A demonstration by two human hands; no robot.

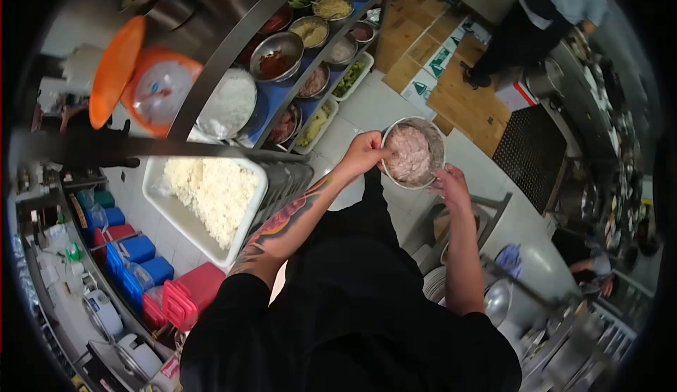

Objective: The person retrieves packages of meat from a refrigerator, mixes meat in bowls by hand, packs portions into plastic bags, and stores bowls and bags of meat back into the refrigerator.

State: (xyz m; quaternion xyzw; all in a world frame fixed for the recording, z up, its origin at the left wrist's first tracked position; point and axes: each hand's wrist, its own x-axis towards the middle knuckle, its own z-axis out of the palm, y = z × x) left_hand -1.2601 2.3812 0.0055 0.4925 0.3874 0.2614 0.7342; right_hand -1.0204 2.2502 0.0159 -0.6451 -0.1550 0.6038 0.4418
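Metal bowl (436,138): hanging in front of the dark-clad body, between the two hands, its mouth facing up toward the camera; it is carrying a pale pink, meat-like mixture (409,154).
Left hand (362,155): closing narrowly on the near-left rim, thumb and fingers pinching the edge and bearing at least part of the load.
Right hand (453,186): resting its bent fingers against the opposite lower rim; whether they are gripping or only steadying, one cannot tell.
Hold in hand: the pair appears to be supporting the bowl clear of any surface; with the mixture lying open, any shift is likely calling for a level rim and both hands moving together.
Steel shelf (240,48): running slantwise beyond the left forearm, its hard edge narrowing the room on that side.
White tub (260,198): sitting beside the tattooed forearm, holding white crumbly food (220,198).
Tiled floor (374,106): opening ahead, between the shelf and the brown boards (479,113), and offering the freest room.
Co-worker (575,4): standing beyond the boards, well apart from the bowl.
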